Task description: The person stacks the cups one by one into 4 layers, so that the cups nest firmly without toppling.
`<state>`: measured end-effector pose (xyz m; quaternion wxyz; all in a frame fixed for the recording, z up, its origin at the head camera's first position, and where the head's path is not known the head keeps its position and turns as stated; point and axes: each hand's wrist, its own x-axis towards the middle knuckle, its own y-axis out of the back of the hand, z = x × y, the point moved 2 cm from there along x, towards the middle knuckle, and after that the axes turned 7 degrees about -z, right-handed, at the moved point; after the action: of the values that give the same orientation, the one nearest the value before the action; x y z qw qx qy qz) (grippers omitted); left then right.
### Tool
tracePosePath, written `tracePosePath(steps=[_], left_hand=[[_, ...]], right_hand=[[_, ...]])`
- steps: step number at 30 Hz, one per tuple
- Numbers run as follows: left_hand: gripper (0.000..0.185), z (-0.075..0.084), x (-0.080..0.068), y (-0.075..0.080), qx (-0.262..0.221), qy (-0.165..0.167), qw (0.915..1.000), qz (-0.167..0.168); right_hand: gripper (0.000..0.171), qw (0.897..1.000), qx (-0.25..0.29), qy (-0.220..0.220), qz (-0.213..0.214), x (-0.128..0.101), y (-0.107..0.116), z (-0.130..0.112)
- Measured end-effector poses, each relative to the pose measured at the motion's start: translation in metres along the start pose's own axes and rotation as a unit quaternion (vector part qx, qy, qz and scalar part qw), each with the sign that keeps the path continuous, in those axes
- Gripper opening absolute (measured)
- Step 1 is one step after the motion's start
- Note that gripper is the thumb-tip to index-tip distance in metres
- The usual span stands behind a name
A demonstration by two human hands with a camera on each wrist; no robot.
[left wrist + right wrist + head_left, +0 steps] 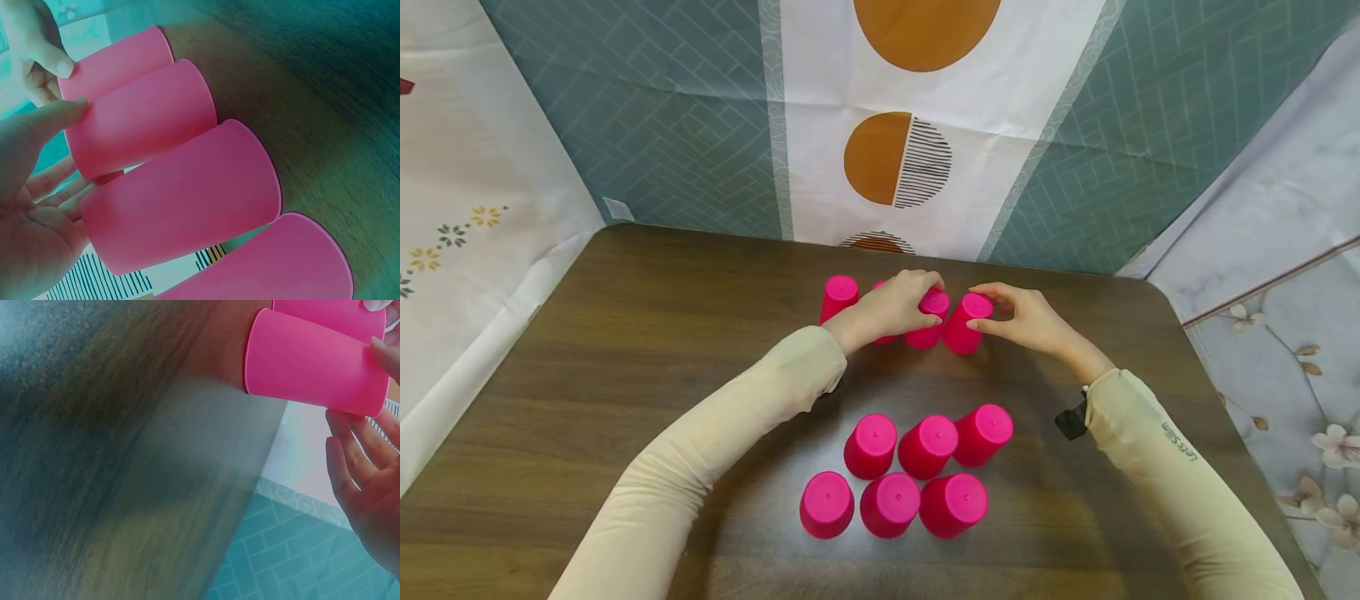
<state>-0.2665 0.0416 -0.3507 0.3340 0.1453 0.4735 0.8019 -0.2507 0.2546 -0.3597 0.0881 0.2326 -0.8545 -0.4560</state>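
Several pink cups stand upside down in a row near the table's far edge. My left hand (891,308) reaches over the row and pinches one cup (923,336) between thumb and fingers, near its raised base. Beside it, my right hand (1030,321) grips the rightmost cup (958,332) the same way; these two cups stand close together. In the left wrist view, the left thumb lies on its cup (144,119), and another cup (187,197) sits right by the fingers. The right wrist view shows thumb and fingers on either side of the right cup (319,365).
Closer to me, more inverted pink cups stand in two rows of three, a back row (928,447) and a front row (890,505). The leftmost far cup (840,296) stands left of my left hand. Patterned cloth (700,125) hangs behind the brown wooden table (625,333).
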Motion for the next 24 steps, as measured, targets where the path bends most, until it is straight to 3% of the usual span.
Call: tracePosePath(steps=[12,17,24], left_hand=[[0.051,0.001,-0.004,0.002,0.005,0.009,0.9998,-0.014],[0.054,0.001,-0.007,0.002,0.028,0.005,0.9995,-0.014],[0.052,0.006,-0.021,0.007,0.068,-0.024,0.9966,0.039]], right_hand=[[0.058,1.000,0.003,-0.025,0.003,-0.002,-0.003,0.001],[0.073,1.000,0.006,-0.003,0.005,-0.003,-0.005,0.002],[0.085,0.997,-0.027,0.034,0.065,-0.015,-0.007,-0.001]])
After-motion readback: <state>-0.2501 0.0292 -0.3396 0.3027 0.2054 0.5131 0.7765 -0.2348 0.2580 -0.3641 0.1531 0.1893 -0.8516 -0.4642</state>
